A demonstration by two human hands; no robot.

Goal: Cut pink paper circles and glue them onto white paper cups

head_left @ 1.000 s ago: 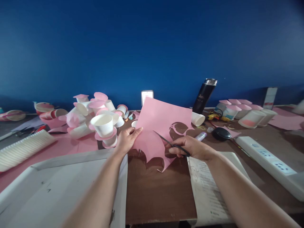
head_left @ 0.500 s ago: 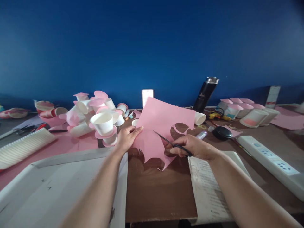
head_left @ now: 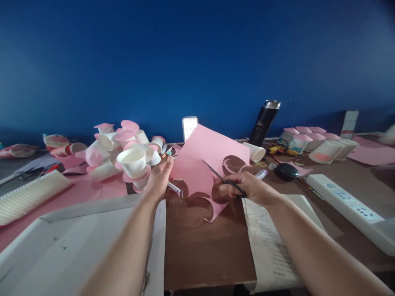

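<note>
A pink sheet of paper (head_left: 212,150) stands tilted in front of me, with curved notches along its lower edge and a round cut-out at its right. At its left edge my left hand (head_left: 159,176) grips it, thumb up and the other fingers mostly hidden. My right hand (head_left: 248,187) has its fingers in the handles of black scissors (head_left: 226,182). Their blades point up and left across the sheet and look nearly closed. Below the sheet, a curved pink scrap (head_left: 218,209) hangs or lies over the brown table (head_left: 203,250); I cannot tell which.
White paper cups with pink discs (head_left: 132,160) crowd the left, beside a stack of nested cups (head_left: 33,195). A shallow white tray (head_left: 77,246) lies front left. On the right are a black flask (head_left: 264,123), a computer mouse (head_left: 286,171), a power strip (head_left: 348,205) and more cups (head_left: 325,152).
My left hand has shifted slightly left and its thumb has swung upright. The sheet has turned and moved slightly left, uncovering a white pen-like stick beside the hand. The scissors stay in my right hand.
</note>
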